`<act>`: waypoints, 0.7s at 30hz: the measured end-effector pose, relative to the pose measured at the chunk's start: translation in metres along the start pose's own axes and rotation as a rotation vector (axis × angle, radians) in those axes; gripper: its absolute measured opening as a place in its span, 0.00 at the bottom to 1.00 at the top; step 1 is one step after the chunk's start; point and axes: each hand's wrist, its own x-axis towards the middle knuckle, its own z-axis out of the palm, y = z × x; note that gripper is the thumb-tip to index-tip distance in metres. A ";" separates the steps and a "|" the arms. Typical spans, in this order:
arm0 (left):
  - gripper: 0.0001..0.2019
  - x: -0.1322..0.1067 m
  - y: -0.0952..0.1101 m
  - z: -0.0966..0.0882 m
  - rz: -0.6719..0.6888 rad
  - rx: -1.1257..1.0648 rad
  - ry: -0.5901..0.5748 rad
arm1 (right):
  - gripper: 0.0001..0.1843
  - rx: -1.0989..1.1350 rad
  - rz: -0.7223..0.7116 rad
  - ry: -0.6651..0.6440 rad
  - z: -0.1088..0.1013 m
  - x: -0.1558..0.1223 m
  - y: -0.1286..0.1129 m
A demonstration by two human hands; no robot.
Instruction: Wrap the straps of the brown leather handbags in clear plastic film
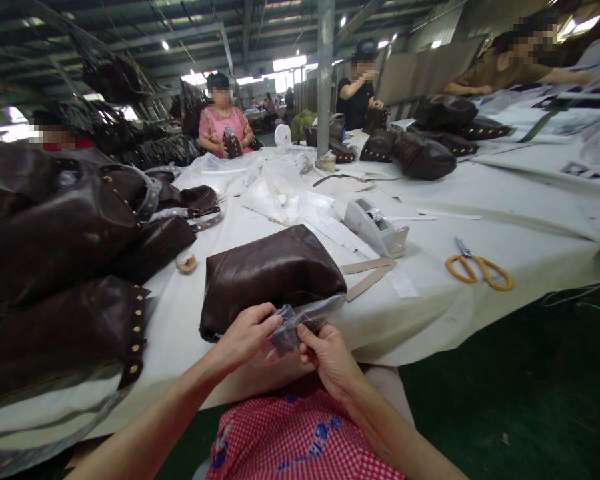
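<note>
And there's the big white-covered table [520,207] stretching out ahead of you, with the heap of dark brown bags [75,227] crowding its left side. Just in front of you, one brown bag [270,273] lies near the table's edge, its body full and rounded; that much looks done. The job, I'd judge, is midway: the clear plastic [320,308] is loose and crumpled along the bag's near side, not yet settled, so this piece looks unfinished. What's underneath the plastic, I can't make out. Now your hands! Your left hand [247,333] is nearly closed, thumb and fingers pinching the plastic's left part, right up against the bag. Your right hand [330,357], curled too, nips it between thumb and fingertips, just beside the left.
</note>
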 end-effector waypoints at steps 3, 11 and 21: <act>0.16 -0.004 0.007 0.003 0.034 0.109 0.014 | 0.27 -0.046 -0.057 0.044 -0.001 -0.001 0.001; 0.05 -0.022 -0.003 0.024 0.143 0.404 0.183 | 0.27 0.028 0.010 0.017 -0.006 -0.004 0.020; 0.08 -0.009 -0.004 0.009 0.212 0.437 0.024 | 0.26 -0.029 0.036 -0.013 -0.008 0.000 0.013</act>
